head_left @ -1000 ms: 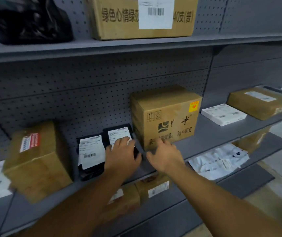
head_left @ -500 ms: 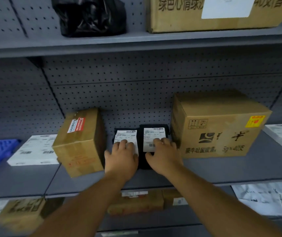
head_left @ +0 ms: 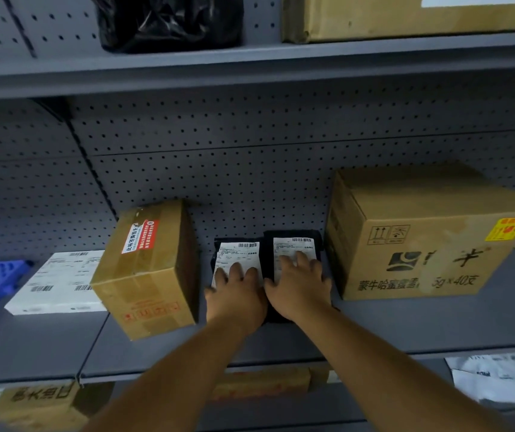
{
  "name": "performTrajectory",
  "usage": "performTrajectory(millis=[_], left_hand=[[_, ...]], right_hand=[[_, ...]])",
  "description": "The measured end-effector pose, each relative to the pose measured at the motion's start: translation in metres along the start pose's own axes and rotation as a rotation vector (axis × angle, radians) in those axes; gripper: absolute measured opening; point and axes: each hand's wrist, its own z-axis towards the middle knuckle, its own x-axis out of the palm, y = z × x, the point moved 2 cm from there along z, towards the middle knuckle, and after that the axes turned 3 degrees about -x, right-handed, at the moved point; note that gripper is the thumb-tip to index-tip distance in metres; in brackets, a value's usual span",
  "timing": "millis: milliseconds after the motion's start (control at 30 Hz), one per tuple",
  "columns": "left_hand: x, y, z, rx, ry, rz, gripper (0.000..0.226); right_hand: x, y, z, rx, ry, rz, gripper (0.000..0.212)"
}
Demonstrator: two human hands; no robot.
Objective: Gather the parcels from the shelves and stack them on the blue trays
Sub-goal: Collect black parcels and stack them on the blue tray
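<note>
head view — left hand (head_left: 234, 294) and right hand (head_left: 300, 285) rest on black parcels (head_left: 293, 244).

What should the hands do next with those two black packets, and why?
Probably curl the fingers and lift. The left hand rests on the left black packet and the right hand on the right black packet, fingers flat, neither gripped yet.

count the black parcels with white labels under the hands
2: left parcel under the left hand, right parcel under the right hand, side by side between two boxes.
</note>
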Motion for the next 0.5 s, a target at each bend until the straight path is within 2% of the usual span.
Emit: performTrajectory(millis=[133,333,500], left_hand=[[0.003,-0.001,0.007,-0.011,0.016,-0.006,0.053],[0.005,-0.002,0.008,0.005,0.035,0.009,0.079],[0.005,-0.002,0.004,-0.004,0.016,0.017,0.076]], right_hand=[[0.001,-0.005,0.005,0.018,-0.017,0.038,0.067],[-0.002,-0.016,0.006,0.014,-0.027,0.048,0.064],[-0.002,-0.018,0.001,0.028,-0.025,0.030,0.068]])
